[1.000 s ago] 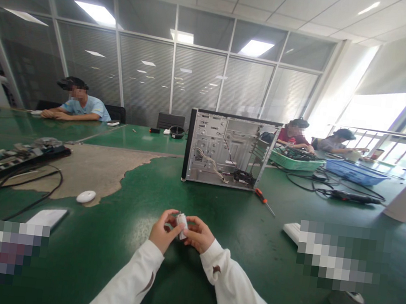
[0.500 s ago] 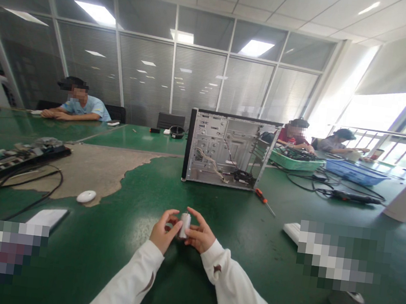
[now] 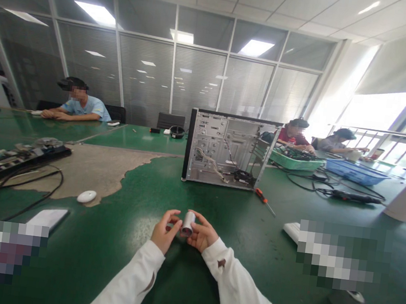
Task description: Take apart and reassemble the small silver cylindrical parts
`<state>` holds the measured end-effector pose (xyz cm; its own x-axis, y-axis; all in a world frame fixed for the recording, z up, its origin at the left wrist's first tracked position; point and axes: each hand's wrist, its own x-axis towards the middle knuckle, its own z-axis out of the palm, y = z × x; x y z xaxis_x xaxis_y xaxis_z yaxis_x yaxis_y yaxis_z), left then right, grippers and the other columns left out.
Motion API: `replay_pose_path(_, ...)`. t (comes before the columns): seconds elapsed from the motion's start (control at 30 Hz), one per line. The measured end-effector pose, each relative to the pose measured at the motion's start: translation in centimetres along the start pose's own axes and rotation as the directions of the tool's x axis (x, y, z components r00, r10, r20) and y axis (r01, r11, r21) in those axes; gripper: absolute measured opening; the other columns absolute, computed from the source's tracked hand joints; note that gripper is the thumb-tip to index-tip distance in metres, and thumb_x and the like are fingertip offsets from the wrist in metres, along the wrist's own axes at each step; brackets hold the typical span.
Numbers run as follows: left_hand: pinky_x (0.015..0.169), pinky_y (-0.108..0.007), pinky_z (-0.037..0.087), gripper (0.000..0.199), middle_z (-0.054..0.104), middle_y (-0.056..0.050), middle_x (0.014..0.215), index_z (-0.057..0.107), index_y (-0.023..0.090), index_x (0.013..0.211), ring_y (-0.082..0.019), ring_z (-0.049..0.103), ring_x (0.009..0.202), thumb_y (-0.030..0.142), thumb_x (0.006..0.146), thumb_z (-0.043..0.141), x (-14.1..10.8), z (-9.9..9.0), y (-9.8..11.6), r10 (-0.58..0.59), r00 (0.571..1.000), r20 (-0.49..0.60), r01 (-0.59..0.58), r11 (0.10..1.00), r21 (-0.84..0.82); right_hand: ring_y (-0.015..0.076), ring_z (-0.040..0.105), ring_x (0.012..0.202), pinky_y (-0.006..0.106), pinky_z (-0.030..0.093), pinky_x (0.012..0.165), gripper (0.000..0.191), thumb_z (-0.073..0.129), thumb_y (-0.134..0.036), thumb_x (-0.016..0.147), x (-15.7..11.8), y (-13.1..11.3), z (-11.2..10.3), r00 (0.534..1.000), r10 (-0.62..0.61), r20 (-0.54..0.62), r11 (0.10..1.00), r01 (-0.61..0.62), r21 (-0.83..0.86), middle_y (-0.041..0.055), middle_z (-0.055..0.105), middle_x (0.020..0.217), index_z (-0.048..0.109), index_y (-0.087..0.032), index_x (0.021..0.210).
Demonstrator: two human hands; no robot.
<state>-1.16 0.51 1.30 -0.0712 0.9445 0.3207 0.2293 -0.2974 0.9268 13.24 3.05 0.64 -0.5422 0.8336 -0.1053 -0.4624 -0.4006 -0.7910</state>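
Cylinder (image 3: 189,222) first: where do we have it?

— Between our hands, over the green table (image 3: 129,271), tilted, with a reddish tint at its lower end.

— And which of us is gripping?

— Our right hand (image 3: 204,235) has its thumb and fingers around it. Our left hand (image 3: 164,231) is curved just beside it, thumb and forefinger bent towards it; whether that thumb touches, we cannot tell.

— What do we have near the hands?

— On our left, a white disc (image 3: 87,197) by the edge of a worn patch (image 3: 101,166). Ahead, a screwdriver (image 3: 261,196) with an orange and black handle, next to the front corner of an open case (image 3: 231,148). We see wires and a black fan inside.

— Farther out?

— A stripped unit (image 3: 13,161) with cables on our left; a green basket (image 3: 298,162) and a blue basket (image 3: 357,174) on our right. Past them we face two people, and a third in light blue (image 3: 90,107) sits far left, forearms on the table.
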Motion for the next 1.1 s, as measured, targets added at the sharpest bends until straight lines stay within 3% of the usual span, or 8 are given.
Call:
replay_pose_path(0.27, 0.058, -0.025, 0.043, 0.029, 0.057, -0.003, 0.074, 0.047, 0.017, 0.095, -0.016, 0.056, 0.073, 0.032, 0.070, 0.048, 0.03, -0.06, -0.47, 0.002, 1.000, 0.000, -0.002, 1.000, 0.019, 0.0142, 0.060, 0.056, 0.022, 0.039, 0.051, 0.044, 0.055, -0.032, 0.067, 0.23, 0.02, -0.35, 0.997, 0.063, -0.044, 0.995, -0.059, 0.084, 0.0054, 0.064, 0.067, 0.039, -0.021, 0.106)
replay_pose_path(0.37, 0.058, -0.024, 0.043, 0.029, 0.057, -0.003, 0.074, 0.047, 0.017, 0.095, -0.016, 0.056, 0.073, 0.032, 0.070, 0.048, 0.02, -0.05, -0.44, 0.008, 1.000, -0.001, -0.008, 1.000, 0.020, 0.0106, 0.057, 0.051, 0.021, 0.039, 0.052, 0.030, 0.050, -0.036, 0.070, 0.17, -0.23, -0.17, 0.989, 0.134, -0.063, 0.983, -0.125, 0.135, 0.0066, 0.062, 0.062, 0.050, -0.013, 0.090)
replay_pose_path(0.5, 0.058, -0.024, 0.043, 0.029, 0.057, -0.002, 0.073, 0.048, 0.018, 0.094, -0.016, 0.056, 0.073, 0.033, 0.069, 0.049, 0.04, -0.05, -0.32, -0.011, 1.000, -0.001, 0.011, 1.000, 0.010, 0.0087, 0.054, 0.047, 0.022, 0.038, 0.052, 0.034, 0.044, -0.041, 0.073, 0.05, -0.60, 0.00, 0.979, 0.196, -0.051, 0.966, -0.184, 0.182, 0.0058, 0.060, 0.056, 0.053, -0.009, 0.073)
replay_pose_path(0.8, 0.057, -0.024, 0.043, 0.029, 0.058, -0.002, 0.072, 0.048, 0.017, 0.093, -0.016, 0.056, 0.072, 0.033, 0.069, 0.049, 0.06, -0.09, -0.21, -0.006, 1.000, 0.006, 0.006, 1.000, 0.020, 0.0088, 0.051, 0.043, 0.022, 0.037, 0.051, 0.031, 0.044, -0.044, 0.071, 0.02, -0.70, -0.17, 0.982, 0.174, -0.067, 0.963, -0.156, 0.220, 0.0025, 0.059, 0.053, 0.051, -0.014, 0.073)
replay_pose_path(1.1, 0.059, -0.025, 0.043, 0.030, 0.056, -0.003, 0.075, 0.045, 0.016, 0.096, -0.016, 0.054, 0.075, 0.033, 0.071, 0.046, 0.10, -0.08, -0.37, -0.015, 0.999, 0.030, 0.014, 0.999, 0.037, 0.0068, 0.052, 0.048, 0.021, 0.038, 0.053, 0.025, 0.049, -0.040, 0.069, 0.18, -0.66, -0.71, 0.985, 0.165, -0.058, 0.922, -0.133, 0.362, 0.0026, 0.060, 0.059, 0.050, -0.015, 0.073)
